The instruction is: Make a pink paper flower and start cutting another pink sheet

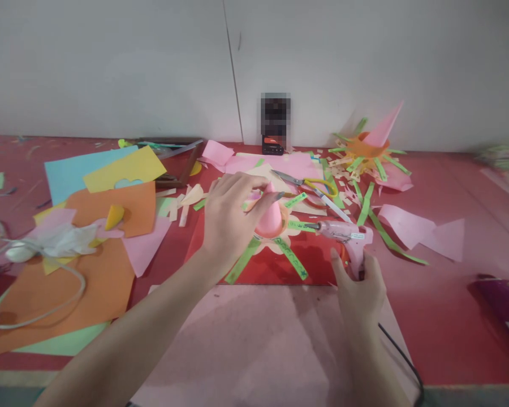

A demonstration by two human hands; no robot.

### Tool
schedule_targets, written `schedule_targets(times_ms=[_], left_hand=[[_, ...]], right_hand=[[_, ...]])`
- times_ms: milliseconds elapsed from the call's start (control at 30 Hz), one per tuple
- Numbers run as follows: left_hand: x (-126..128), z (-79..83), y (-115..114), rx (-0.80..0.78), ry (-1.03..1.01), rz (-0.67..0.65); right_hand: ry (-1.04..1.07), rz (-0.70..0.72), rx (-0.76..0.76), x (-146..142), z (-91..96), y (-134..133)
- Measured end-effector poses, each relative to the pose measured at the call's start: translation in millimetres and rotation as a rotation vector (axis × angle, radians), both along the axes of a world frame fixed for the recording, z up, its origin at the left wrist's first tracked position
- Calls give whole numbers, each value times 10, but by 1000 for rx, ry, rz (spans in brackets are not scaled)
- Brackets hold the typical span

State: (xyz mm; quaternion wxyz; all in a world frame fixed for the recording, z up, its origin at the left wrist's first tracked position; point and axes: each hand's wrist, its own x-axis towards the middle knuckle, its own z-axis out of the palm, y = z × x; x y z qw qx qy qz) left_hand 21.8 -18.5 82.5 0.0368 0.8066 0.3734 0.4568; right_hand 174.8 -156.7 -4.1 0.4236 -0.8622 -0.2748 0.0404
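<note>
My left hand pinches the tip of a small pink paper cone, which stands on a flower of cream petals and green paper strips. The flower lies on a red sheet in the middle of the table. My right hand grips the handle of a pink hot glue gun. Its nozzle points left toward the cone's base. A black cord runs from the gun toward the table's near edge.
Yellow-handled scissors lie behind the flower. A finished orange flower with a pink cone sits at the back right. Coloured paper sheets and a white cable cover the left side. Pink scraps lie at the right, a dark device by the wall.
</note>
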Motion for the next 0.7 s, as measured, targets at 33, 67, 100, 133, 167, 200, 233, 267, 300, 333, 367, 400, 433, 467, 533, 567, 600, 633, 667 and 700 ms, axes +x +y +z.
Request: schedule_targets(times_ms=[33,67,100,133,167,200,233,267,300,333,367,400,433,467,533,567,600,633,667,700], left_hand=[[3,-9,3,-7,1,2],[7,-25,8,-14,3,3],[11,-46,14,-21,6,3],[14,-71,22,-32,13,0],[15,-100,29,-48,20,-4],[14,-131,34,-69,29,-9],[8,-162,37,-92,34,-15],[-3,-192,36,-116,35,-22],[-20,-220,32,-135,29,-28],[-43,-247,23,-144,16,-30],[-72,-274,10,-140,1,-25],[-105,-302,-6,-126,-15,-16],[-141,-332,-26,-104,-28,-4],[-176,-366,-48,-77,-34,4],[-238,-446,-97,-35,-15,-14],[-262,-489,-121,-25,16,-34],[-280,-533,-142,-13,54,-59],[-293,-574,-161,-18,101,-95],[-301,-610,-176,-29,150,-130],[-306,-641,-186,-38,193,-161]], right_hand=[[7,0,-1,-2,5,1],[14,-1,-4,-3,9,2],[21,-1,-6,-4,11,3],[28,2,-10,-4,12,3],[33,2,-13,-4,12,2],[36,2,-19,-4,11,1],[36,1,-27,-4,11,-1],[34,2,-36,-6,11,-3],[32,2,-44,-8,12,-6],[30,4,-50,-11,14,-8],[31,6,-56,-14,18,-9],[33,9,-56,-18,22,-10],[37,9,-54,-22,27,-8],[41,5,-54,-25,33,-6],[51,-5,-62,-29,40,0],[55,-6,-66,-29,40,3],[57,-5,-67,-28,37,5],[56,1,-67,-26,31,6],[53,10,-66,-22,22,5],[48,18,-68,-19,12,4]])
